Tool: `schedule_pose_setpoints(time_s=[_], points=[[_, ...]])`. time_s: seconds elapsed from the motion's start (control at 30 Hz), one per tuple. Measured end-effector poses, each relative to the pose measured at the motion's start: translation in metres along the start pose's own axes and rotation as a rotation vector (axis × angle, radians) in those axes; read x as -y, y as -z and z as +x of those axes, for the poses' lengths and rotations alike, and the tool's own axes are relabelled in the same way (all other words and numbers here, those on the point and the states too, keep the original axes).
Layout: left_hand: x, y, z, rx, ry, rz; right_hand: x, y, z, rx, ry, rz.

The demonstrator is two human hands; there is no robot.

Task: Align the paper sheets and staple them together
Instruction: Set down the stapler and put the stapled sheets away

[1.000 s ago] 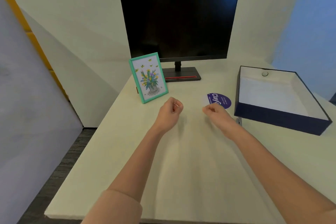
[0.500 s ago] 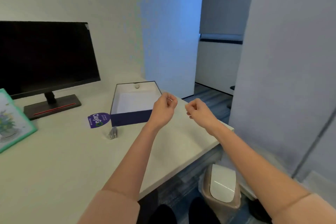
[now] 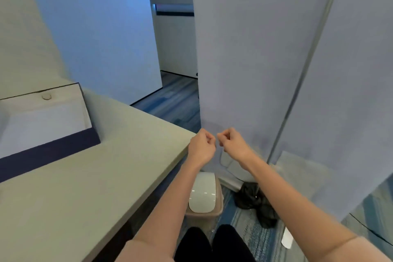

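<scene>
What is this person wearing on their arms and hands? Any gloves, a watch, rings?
No gloves: the left hand and right hand are bare, and no watch, ring or bracelet shows on either. Both forearms are uncovered up to near the elbow, where the left sleeve and right sleeve begin, both of plain, pale pinkish-beige fabric. No markings show on the cloth.

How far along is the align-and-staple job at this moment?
Done: nothing visibly; no loose sheets or stapler in view. In hand: left hand and right hand curled, close together over the bin beside the desk corner; anything tiny pinched is unclear. Left: aligning and stapling, apparently.
</scene>
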State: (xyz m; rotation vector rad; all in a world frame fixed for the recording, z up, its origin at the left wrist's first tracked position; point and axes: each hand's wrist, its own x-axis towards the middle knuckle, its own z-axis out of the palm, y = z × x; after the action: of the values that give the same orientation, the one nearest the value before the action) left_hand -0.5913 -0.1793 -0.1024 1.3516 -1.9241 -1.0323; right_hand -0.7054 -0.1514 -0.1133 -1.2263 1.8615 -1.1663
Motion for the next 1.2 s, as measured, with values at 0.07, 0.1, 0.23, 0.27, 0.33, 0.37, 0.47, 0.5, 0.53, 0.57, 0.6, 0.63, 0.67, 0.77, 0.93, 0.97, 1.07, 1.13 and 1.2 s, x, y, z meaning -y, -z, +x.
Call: schedule_pose_setpoints(time_s=[0.07, 0.1, 0.23, 0.27, 0.33, 0.37, 0.47, 0.5, 0.53, 0.57, 0.6, 0.63, 0.67, 0.77, 0.93, 0.97, 1.07, 1.13, 1.2], points=[[0.027, -0.032, 0.011, 0.068, 0.073, 0.014, -0.035, -0.006, 0.012, 0.004, -0.065, -0.015], [0.044, -0.045, 0.017, 0.099, 0.115, 0.036, -0.052, -0.011, 0.017, 0.015, -0.096, -0.023], [0.120, -0.089, 0.041, 0.183, 0.277, 0.191, -0.122, -0.049, 0.041, 0.108, -0.235, -0.057], [0.137, -0.093, 0.045, 0.192, 0.302, 0.240, -0.136, -0.059, 0.044, 0.131, -0.258, -0.059], [0.173, -0.106, 0.055, 0.208, 0.354, 0.321, -0.169, -0.083, 0.051, 0.182, -0.306, -0.069], [0.189, -0.112, 0.059, 0.220, 0.380, 0.342, -0.184, -0.094, 0.055, 0.204, -0.324, -0.077], [0.232, -0.132, 0.071, 0.270, 0.428, 0.386, -0.230, -0.123, 0.068, 0.289, -0.379, -0.129], [0.245, -0.138, 0.074, 0.284, 0.435, 0.403, -0.242, -0.130, 0.073, 0.320, -0.394, -0.159], [0.258, -0.145, 0.077, 0.293, 0.439, 0.413, -0.255, -0.137, 0.078, 0.347, -0.398, -0.193], [0.270, -0.152, 0.080, 0.305, 0.440, 0.431, -0.267, -0.145, 0.083, 0.369, -0.392, -0.229], [0.278, -0.155, 0.081, 0.311, 0.429, 0.449, -0.274, -0.150, 0.086, 0.379, -0.371, -0.266], [0.286, -0.160, 0.082, 0.311, 0.418, 0.464, -0.282, -0.155, 0.089, 0.385, -0.345, -0.303], [0.292, -0.164, 0.084, 0.306, 0.404, 0.472, -0.288, -0.161, 0.092, 0.388, -0.313, -0.349], [0.304, -0.171, 0.089, 0.279, 0.350, 0.525, -0.303, -0.174, 0.097, 0.385, -0.236, -0.477], [0.319, -0.177, 0.097, 0.231, 0.294, 0.556, -0.320, -0.188, 0.102, 0.358, -0.137, -0.574], [0.320, -0.178, 0.098, 0.229, 0.281, 0.553, -0.323, -0.188, 0.103, 0.349, -0.130, -0.573], [0.324, -0.179, 0.099, 0.238, 0.246, 0.543, -0.331, -0.191, 0.102, 0.330, -0.105, -0.559], [0.327, -0.181, 0.099, 0.245, 0.233, 0.532, -0.333, -0.191, 0.101, 0.340, -0.111, -0.562], [0.330, -0.183, 0.099, 0.252, 0.213, 0.534, -0.333, -0.190, 0.101, 0.339, -0.125, -0.573]])
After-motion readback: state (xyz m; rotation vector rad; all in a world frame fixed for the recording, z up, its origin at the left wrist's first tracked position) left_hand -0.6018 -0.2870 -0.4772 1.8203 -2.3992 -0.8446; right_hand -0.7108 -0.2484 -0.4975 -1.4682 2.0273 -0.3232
